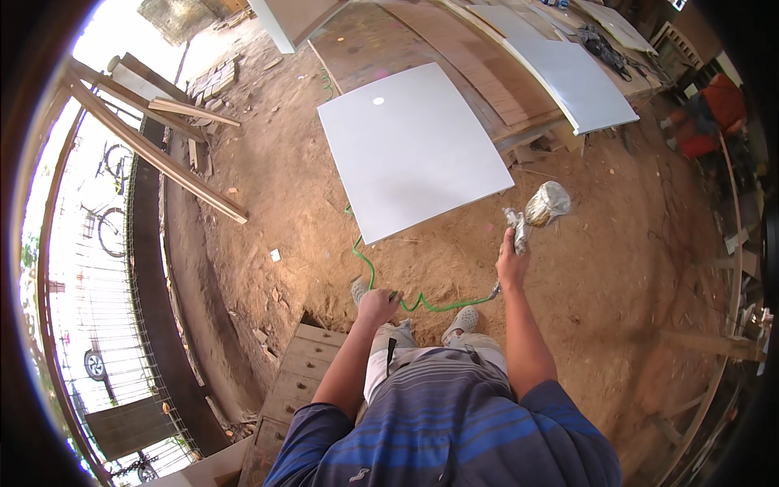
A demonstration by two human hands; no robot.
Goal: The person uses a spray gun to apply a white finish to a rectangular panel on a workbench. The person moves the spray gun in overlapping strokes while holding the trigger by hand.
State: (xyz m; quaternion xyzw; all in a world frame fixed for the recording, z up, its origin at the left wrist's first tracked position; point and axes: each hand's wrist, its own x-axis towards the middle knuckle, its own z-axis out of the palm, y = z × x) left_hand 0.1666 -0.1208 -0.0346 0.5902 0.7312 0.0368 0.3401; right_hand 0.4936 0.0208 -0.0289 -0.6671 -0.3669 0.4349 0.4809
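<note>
While the spray gun (531, 215) hangs in the air just off the near right corner of the white panel (414, 150), its foil-wrapped cup tilts outward and its nozzle end cannot be made out. Right hand (511, 264): fingers wrapped around the gun's handle, arm raised forward. Left hand (378, 306): closed into a fist around the green hose (406, 302), held low in front of the legs.

Hose path: from the fist it snakes right to the base of the gun, and left and up toward the panel's near edge, where it passes out of sight under the board. The panel lies flat, raised off the dirt floor (276, 203); a second white panel (568, 77) rests on the wooden workbench (454, 57) beyond.

Risks, as judgement:
- Hose loops lie just ahead of the light-coloured shoes (462, 321); a step forward could snag a foot and jerk the gun.
- Slack dragging across the panel edge would mark the white surface.
- Loose soil underfoot: dust kicked up or blown by the spray could settle on the panel.
- A tilted cup could spill if its lid is loose; lid not visible.
- Drawer unit (296, 381) near the left leg limits stepping back.
</note>
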